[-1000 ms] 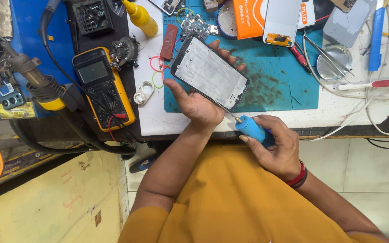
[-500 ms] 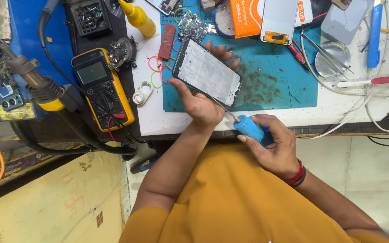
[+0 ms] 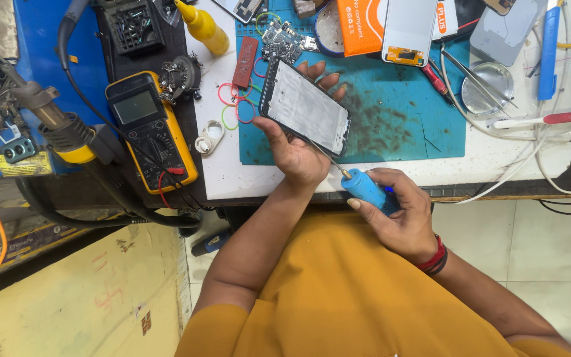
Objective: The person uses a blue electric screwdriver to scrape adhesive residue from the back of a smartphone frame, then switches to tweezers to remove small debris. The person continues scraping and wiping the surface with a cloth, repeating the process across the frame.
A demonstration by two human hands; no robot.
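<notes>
Screwdriver [image 3: 365, 187] tip behind phone frame [image 3: 305, 107]

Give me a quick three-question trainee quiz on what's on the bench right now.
1. True or false: the left hand holds the phone frame above the teal mat.
2. Which tool is in the right hand? A) tweezers B) blue-handled screwdriver C) soldering iron
3. Fill in: the yellow meter lies to the ____ of the phone frame in the picture.

Key: 1 true; 2 B; 3 left
</notes>
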